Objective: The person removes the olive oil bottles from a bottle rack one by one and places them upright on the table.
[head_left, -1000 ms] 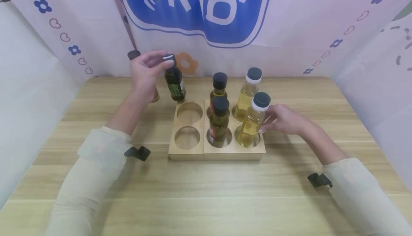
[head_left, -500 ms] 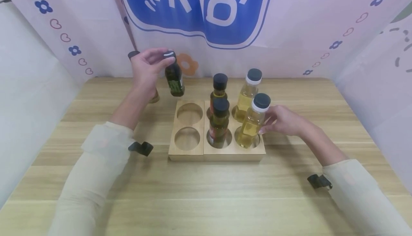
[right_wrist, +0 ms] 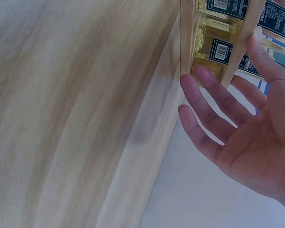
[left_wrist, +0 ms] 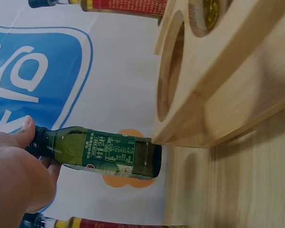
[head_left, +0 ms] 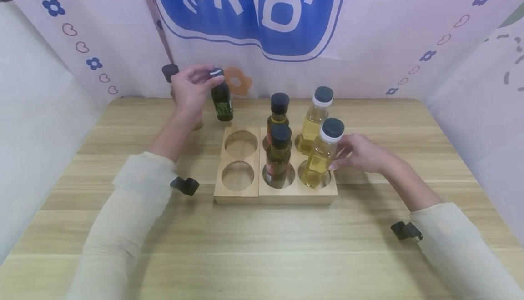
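My left hand (head_left: 190, 92) pinches the black cap of a dark green glass bottle (head_left: 223, 102) between thumb and fingers. In the left wrist view that bottle's green label (left_wrist: 109, 152) shows, and its base is off the table, just behind the wooden bottle rack (head_left: 237, 199). Fingers of my right hand (head_left: 362, 154) rest loosely extended at the rack's right end; in the right wrist view the thumb (right_wrist: 256, 42) lies at its top board. Close by stands a clear bottle of yellow oil (head_left: 317, 166) with a dark cap, in the front right hole.
Another yellow oil bottle (head_left: 313, 125) and two dark, red-labelled bottles (head_left: 278, 166) occupy rack holes. Two holes (head_left: 238, 176) at the left hold nothing. A black-capped bottle (head_left: 170, 70) stands behind my left hand, mostly hidden. A printed cloth (head_left: 360, 63) hangs behind the table.
The green bottle has risen a little from the rack's back left corner and hangs more upright. My left forearm has shifted slightly right; my right hand has stayed in place.
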`<state>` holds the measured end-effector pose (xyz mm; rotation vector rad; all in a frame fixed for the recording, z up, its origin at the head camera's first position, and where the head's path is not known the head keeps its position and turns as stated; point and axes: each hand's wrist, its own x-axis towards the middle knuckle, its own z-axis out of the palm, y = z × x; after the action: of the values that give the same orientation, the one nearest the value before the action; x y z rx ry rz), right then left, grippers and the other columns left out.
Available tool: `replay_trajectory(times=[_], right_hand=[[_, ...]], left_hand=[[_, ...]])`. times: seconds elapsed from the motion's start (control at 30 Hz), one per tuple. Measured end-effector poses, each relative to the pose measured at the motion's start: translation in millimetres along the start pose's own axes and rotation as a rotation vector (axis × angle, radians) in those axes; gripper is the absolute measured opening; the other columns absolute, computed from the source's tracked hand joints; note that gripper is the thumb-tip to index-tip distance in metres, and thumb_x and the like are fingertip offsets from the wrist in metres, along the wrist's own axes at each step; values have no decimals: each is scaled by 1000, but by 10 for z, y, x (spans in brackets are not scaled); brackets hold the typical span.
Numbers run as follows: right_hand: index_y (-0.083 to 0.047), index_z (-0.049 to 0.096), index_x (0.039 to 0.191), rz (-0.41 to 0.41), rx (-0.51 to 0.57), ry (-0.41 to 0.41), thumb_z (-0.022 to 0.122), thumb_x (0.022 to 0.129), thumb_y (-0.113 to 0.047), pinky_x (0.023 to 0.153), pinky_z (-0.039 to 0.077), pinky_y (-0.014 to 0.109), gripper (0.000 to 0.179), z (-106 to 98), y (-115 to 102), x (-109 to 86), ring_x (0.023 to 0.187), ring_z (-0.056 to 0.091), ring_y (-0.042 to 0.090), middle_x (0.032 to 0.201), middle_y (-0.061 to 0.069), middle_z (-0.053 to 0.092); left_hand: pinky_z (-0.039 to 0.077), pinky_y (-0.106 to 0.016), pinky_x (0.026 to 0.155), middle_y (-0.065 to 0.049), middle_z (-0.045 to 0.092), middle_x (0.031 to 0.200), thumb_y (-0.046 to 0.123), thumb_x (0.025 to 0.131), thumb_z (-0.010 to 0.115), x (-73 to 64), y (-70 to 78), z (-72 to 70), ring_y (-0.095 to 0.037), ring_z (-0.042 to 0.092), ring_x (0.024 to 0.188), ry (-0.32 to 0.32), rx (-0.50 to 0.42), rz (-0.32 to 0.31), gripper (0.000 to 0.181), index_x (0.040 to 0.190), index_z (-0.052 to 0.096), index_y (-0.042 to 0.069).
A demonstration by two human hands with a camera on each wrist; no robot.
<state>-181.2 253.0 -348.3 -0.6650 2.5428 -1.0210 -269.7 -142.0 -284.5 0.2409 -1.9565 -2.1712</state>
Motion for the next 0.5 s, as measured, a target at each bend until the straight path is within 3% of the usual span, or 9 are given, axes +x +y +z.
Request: replay_trajectory(times=[0.07, 0.27, 0.5], right_hand=[[6, 70, 119, -1, -1, 2, 89, 80, -7, 85, 63, 45, 45, 0, 0, 1, 92, 74, 30, 107, 19, 75], [6, 70, 118, 10, 1, 4, 88, 80, -7, 85, 63, 44, 44, -5, -3, -4, 91, 75, 30, 108, 20, 75], [6, 70, 118, 15, -4, 4, 88, 80, -6, 85, 63, 44, 44, 3, 7, -5, 92, 74, 30, 107, 20, 75]], left_hand=[[50, -21, 105, -8, 75, 122, 3, 76, 90, 9, -30, -1, -16, 70, 116, 13, 21, -20, 44, 117, 75, 6], [52, -20, 103, -11, 74, 123, 1, 77, 89, 39, -127, 7, -19, 71, 116, -1, -1, -4, 49, 123, 71, -1], [48, -19, 107, -7, 74, 126, 4, 78, 89, 74, -201, 0, -17, 68, 120, 9, 46, -23, 48, 123, 74, 6]])
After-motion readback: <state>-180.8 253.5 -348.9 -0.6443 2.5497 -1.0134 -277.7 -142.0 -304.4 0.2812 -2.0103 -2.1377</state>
